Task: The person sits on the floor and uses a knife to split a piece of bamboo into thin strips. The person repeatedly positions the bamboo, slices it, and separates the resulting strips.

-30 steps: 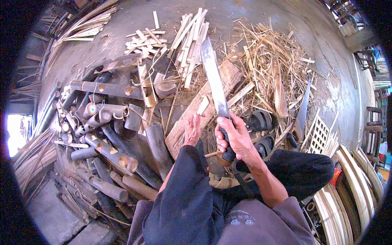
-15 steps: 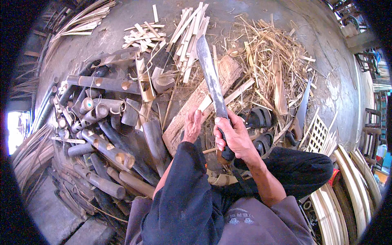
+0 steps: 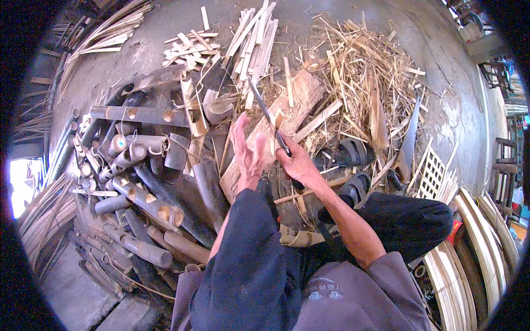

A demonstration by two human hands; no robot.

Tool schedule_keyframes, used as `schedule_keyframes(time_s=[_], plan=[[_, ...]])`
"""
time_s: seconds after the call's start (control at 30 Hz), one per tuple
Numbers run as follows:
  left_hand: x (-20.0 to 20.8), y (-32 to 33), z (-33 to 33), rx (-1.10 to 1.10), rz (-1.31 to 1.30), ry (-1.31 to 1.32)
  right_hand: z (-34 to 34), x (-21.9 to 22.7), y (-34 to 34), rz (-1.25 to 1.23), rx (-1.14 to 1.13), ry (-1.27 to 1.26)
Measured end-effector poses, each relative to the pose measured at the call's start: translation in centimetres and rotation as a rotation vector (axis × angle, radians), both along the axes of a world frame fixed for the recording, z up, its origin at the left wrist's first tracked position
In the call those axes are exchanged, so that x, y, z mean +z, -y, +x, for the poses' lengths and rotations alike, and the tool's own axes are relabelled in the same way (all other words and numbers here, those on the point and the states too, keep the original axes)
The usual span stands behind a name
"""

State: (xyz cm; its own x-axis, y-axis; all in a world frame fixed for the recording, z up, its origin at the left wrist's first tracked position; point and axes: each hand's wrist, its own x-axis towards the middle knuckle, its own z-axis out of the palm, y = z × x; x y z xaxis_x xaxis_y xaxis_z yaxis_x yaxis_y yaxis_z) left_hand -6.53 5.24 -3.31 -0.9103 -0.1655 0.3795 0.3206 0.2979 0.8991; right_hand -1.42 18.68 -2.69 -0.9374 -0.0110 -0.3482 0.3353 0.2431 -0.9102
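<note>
My right hand (image 3: pixel 298 164) is closed around the dark handle of a machete. Its long blade (image 3: pixel 264 108) points up and to the left, seen nearly edge-on, over a thick wooden plank (image 3: pixel 301 99). A small pale bamboo piece (image 3: pixel 278 121) shows against the blade; whether it is stuck there or stands on the plank, I cannot tell. Left of the blade, my left hand (image 3: pixel 249 156) is raised with its fingers apart and nothing in it. A thin bamboo strip (image 3: pixel 289 83) lies across the plank's far part.
Cut bamboo tubes (image 3: pixel 149 205) are heaped at left. Split strips (image 3: pixel 255 41) lie at the far side, beside a pile of shavings (image 3: pixel 364 71). To the right are a handsaw (image 3: pixel 409 138), a woven lattice (image 3: pixel 432 175) and sandals (image 3: pixel 353 153). Long bamboo slats (image 3: pixel 486 231) stand at lower right.
The machete has swung down and left, its blade turning edge-on. My right hand has moved slightly up and left. My left hand has risen and spread, apart from the small bamboo piece.
</note>
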Motion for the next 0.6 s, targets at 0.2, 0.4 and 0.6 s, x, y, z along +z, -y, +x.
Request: schedule_keyframes(time_s=[0.2, 0.4, 0.6], plan=[[4.7, -1.1, -4.4, -0.434, -0.247, 0.213, -0.6, 2.3, -1.0, 0.018, 0.04, 0.071], [3.5, -3.4, -5.3, -0.363, -0.39, 0.272, -1.0, 0.4, -1.9, 0.314, 0.044, -0.239], [3.7, -3.4, -4.8, -0.353, -0.227, 0.174, -1.2, 0.4, -2.3, 0.098, 0.145, 0.088]])
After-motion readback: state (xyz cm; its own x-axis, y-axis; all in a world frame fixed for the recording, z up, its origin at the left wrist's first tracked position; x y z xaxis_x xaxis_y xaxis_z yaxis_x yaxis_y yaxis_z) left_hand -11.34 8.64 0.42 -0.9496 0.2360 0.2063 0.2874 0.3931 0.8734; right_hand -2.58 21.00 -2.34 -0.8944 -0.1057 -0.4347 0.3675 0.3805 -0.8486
